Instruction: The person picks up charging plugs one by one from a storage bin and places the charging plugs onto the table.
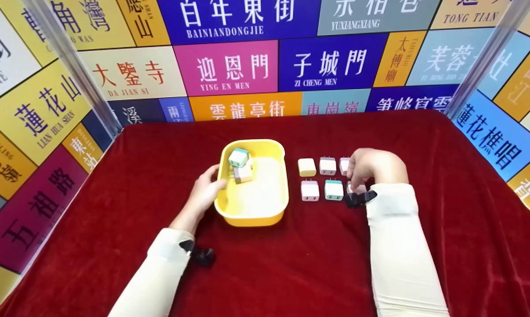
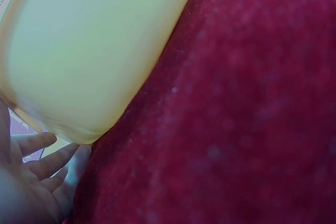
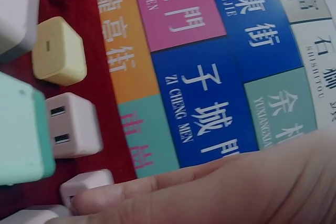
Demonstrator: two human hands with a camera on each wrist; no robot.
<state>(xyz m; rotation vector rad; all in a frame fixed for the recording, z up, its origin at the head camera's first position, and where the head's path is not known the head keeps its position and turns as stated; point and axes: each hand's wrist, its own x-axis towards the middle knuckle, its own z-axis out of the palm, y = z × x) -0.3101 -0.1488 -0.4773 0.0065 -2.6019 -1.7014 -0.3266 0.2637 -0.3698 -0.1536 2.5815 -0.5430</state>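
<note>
My left hand (image 1: 206, 189) holds the left side of a yellow plastic bin (image 1: 251, 220), its thumb at the rim; in the left wrist view its fingers (image 2: 50, 166) touch the outer wall. Inside the bin lie a teal-and-white charger plug (image 1: 239, 157) and a brownish-white one (image 1: 242, 173). My right hand (image 1: 377, 167) reaches down over the right end of two rows of charger plugs. Its fingertips grip the front-right pale charger plug (image 1: 356, 188), partly hidden by the hand. Just behind it, a pale pink charger plug (image 3: 86, 184) is partly covered by a finger.
Beside the bin stand a yellow charger plug (image 1: 307, 167), a greyish-pink one (image 1: 328, 166), a pink one (image 1: 310, 190) and a teal one (image 1: 334, 190). Red cloth (image 1: 265, 273) covers the table. Behind it rises a wall of coloured signs (image 1: 229, 66), with clear posts at the corners.
</note>
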